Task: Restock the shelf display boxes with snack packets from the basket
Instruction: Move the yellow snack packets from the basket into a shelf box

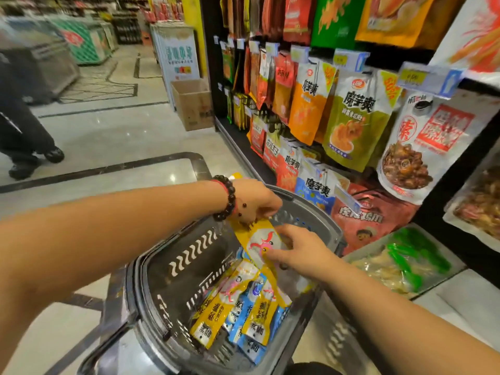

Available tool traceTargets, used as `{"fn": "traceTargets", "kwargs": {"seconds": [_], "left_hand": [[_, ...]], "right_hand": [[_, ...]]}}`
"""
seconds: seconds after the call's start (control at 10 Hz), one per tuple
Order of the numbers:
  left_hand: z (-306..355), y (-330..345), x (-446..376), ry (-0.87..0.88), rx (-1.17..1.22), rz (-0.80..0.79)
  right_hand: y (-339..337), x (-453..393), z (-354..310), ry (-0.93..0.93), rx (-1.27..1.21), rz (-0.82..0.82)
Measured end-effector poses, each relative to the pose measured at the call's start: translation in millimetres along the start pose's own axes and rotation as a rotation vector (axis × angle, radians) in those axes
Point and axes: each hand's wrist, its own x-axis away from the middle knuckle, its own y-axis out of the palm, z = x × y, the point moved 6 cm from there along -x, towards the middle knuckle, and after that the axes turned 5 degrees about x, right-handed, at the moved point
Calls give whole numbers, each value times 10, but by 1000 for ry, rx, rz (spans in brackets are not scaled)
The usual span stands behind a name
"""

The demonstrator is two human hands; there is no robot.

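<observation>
Fingers of the left hand point(258, 201) pinch the top of a yellow snack packet point(261, 243) at frame centre, above the grey basket point(167, 255). Just below, the right hand point(300, 253) grips the packet's lower side. More yellow and blue packets point(238, 312) lie in the basket; hanging snack bags point(357, 117) fill the upper right.

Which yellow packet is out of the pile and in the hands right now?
The yellow octopus-print packet, raised above the basket; the other packets lie flat inside.
</observation>
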Motion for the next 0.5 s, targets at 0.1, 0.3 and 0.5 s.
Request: {"fn": "traceTargets", "kwargs": {"seconds": [0.1, 0.3, 0.5], "left_hand": [[-1191, 955, -1330, -231, 245, -76], [976, -502, 404, 286, 224, 560], [730, 1047, -108, -248, 842, 242]], "right_hand": [[-70, 4, 40, -2, -228, 20], [-65, 209, 384, 126, -473, 66], [-258, 570, 1010, 356, -812, 405]]}}
